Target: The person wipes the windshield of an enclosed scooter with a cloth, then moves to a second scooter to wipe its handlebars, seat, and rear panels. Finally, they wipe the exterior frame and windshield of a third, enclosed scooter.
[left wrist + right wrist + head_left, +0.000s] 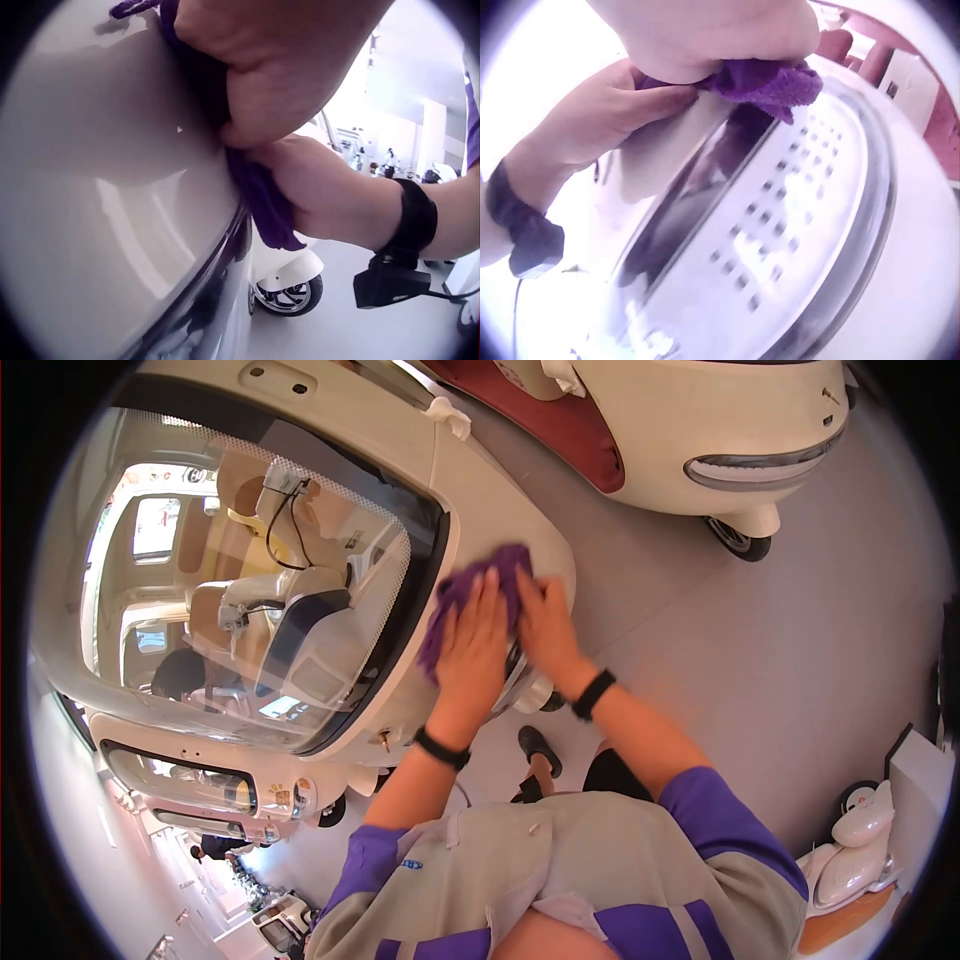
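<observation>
Both hands press flat on purple cloth [470, 595], side by side on the cream car body [500, 490] just beside the windscreen [250, 570] edge. Left hand [472, 650] lies fingers spread on cloth, palm down; right hand [545, 622] next to it, touching, fingers straight on cloth's right part. Left wrist view: fingers of left hand [285, 67] bear on cloth [262, 202] with right hand [330, 195] just behind, cloth bunched between them against curved panel [105, 187]. Right wrist view: cloth [765, 82] bunched under right hand [705, 30], left hand [600, 120] alongside, dotted glass border [780, 225] below. Black band on each wrist. Cloth sits on panel near lower windscreen corner, above the headlight [525, 685], partly hidden by the hands.

Judgement: wiping the body panel. To do it well, keep cloth flat rather than bunched, even pressure from both palms, overlap strokes along the curve, follow the glass seam without dragging grit, refold to a clean face when soiled.

Second cream car [700, 420] on grey floor [780, 660] ahead; small scooter [860, 850] far right
</observation>
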